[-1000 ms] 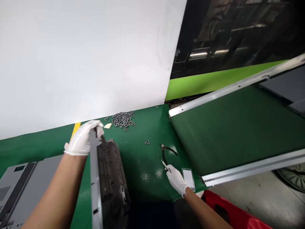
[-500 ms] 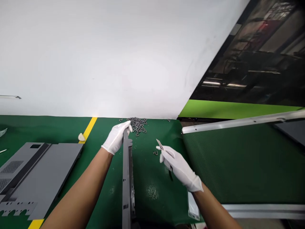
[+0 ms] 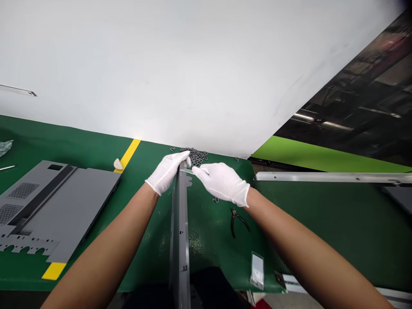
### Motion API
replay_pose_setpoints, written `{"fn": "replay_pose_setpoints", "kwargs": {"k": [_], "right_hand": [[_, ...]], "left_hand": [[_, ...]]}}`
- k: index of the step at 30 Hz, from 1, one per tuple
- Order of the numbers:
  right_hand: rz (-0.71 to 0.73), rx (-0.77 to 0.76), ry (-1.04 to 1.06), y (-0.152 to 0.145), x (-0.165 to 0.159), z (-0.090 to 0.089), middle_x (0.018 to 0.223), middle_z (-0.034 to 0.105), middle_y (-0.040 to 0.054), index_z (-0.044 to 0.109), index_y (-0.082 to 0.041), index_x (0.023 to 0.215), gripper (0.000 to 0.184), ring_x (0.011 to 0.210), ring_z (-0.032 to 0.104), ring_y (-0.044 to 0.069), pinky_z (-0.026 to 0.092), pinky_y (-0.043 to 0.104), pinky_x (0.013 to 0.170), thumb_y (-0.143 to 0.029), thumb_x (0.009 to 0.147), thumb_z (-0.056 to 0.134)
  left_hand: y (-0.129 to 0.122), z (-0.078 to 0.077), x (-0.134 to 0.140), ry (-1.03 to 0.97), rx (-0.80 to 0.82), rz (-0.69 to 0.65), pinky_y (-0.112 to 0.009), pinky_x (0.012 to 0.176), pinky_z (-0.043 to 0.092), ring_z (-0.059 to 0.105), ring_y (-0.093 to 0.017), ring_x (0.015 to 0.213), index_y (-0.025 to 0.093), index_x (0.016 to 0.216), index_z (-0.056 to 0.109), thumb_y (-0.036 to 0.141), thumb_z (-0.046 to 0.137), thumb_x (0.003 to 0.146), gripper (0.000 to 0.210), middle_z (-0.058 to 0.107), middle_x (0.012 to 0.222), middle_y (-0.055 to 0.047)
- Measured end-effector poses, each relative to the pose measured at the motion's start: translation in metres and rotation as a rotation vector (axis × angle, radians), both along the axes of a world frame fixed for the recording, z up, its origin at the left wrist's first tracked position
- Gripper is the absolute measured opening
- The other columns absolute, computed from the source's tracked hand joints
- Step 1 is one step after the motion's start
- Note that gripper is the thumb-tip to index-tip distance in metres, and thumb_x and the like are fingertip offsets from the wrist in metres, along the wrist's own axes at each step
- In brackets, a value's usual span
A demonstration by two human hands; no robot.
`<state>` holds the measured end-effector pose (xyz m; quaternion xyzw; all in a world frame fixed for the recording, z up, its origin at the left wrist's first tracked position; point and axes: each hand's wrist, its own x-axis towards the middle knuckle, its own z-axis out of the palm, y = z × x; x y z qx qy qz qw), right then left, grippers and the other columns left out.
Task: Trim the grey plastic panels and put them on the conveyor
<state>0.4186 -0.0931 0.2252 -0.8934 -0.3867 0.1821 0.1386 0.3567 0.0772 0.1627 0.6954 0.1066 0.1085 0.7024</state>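
A long grey plastic panel [image 3: 182, 223] stands on its edge, running from my body toward the back of the green table. My left hand [image 3: 167, 171], in a white glove, is closed around its far upper end. My right hand [image 3: 222, 182], also white-gloved, is closed on a knife whose thin blade [image 3: 187, 171] lies at the panel's top edge, close to my left fingertips. The knife's handle is hidden in the glove. Just beyond both hands is a pile of small grey hook-shaped plastic pieces [image 3: 198, 156].
Red-and-black cutting pliers [image 3: 238, 221] and a clear plastic bag [image 3: 257, 270] lie on the right. A large grey panel [image 3: 86, 193] lies flat on the left, near a whitish lump [image 3: 118, 164]. A conveyor belt [image 3: 322, 223] with metal rails adjoins the table's right side.
My right hand has moved left and away from me, bringing the knife blade to the panel's end. The panel has turned slightly in my left hand. The pliers now show fully.
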Motion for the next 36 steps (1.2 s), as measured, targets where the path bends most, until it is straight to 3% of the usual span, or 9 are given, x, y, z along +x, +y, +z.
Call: {"fn": "replay_pose_setpoints", "kwargs": {"k": [7,15,21,27,36], "right_hand": [[0.062,-0.096,-0.219,0.012,-0.002,0.008,0.069,0.068,0.0005,0.063,-0.025,0.071,0.059,0.058,0.052,0.017,0.028,0.031,0.059,-0.058,0.105,0.028],[0.126,-0.146,-0.443,0.008,-0.013,0.008,0.064,0.067,0.0021,0.068,-0.025,0.081,0.058,0.06,0.063,0.02,0.032,0.031,0.058,-0.055,0.107,0.026],[0.154,-0.179,-0.481,0.006,-0.016,0.008,0.065,0.067,0.0031,0.068,-0.023,0.086,0.055,0.059,0.063,0.02,0.033,0.03,0.059,-0.052,0.108,0.026],[0.147,-0.205,-0.502,0.007,-0.018,0.01,0.067,0.068,0.005,0.07,-0.022,0.088,0.059,0.061,0.065,0.021,0.037,0.03,0.062,-0.052,0.108,0.024],[0.17,-0.21,-0.563,0.004,-0.019,0.004,0.067,0.067,0.0059,0.071,-0.023,0.096,0.064,0.059,0.06,0.021,0.033,0.031,0.061,-0.053,0.108,0.017]], "left_hand": [[-0.002,0.01,-0.002,0.009,0.059,0.011,-0.028,0.071,0.042,0.05,-0.017,0.071,0.019,0.066,0.06,0.042,0.052,0.096,0.038,0.059,0.072,-0.001],[-0.001,0.005,-0.002,-0.012,0.036,0.004,-0.027,0.073,0.043,0.05,-0.017,0.072,0.019,0.068,0.06,0.043,0.052,0.096,0.038,0.058,0.072,-0.002],[0.001,0.0,-0.001,-0.021,0.019,-0.014,-0.028,0.072,0.044,0.052,-0.018,0.073,0.02,0.07,0.061,0.047,0.052,0.096,0.039,0.06,0.075,-0.002],[-0.001,0.005,-0.001,-0.01,0.036,-0.019,-0.027,0.07,0.043,0.051,-0.016,0.069,0.019,0.067,0.06,0.042,0.051,0.098,0.04,0.058,0.07,-0.001],[0.001,0.005,-0.003,0.012,0.007,-0.032,-0.028,0.066,0.042,0.051,-0.015,0.065,0.02,0.066,0.062,0.044,0.054,0.098,0.04,0.058,0.069,0.0]]}}
